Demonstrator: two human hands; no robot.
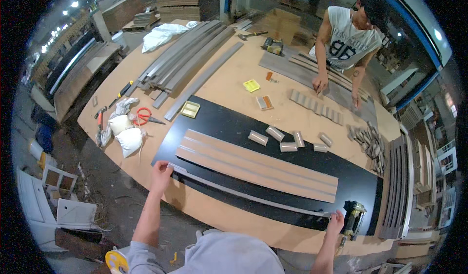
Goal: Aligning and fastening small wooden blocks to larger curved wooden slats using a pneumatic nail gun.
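Observation:
Between my two hands stretches a long, narrow grey strip (243,196), close to the table's near edge. My left hand (162,172) pinches its left end, and my right hand (336,221) grips its right end. Just beyond the strip lies a tan panel (258,161) with lengthwise grey stripes, on a black board (214,113). Beside my right hand stands a nail gun (353,215). Several short grey-brown blocks (275,133) are scattered past the panel.
Across the table a person (341,40) handles long boards. Grey planks (185,55) are stacked at the far left, near red-handled scissors (146,117) and white bags (129,140). A pile of small pieces (368,145) and upright dark slats (396,191) are at the right.

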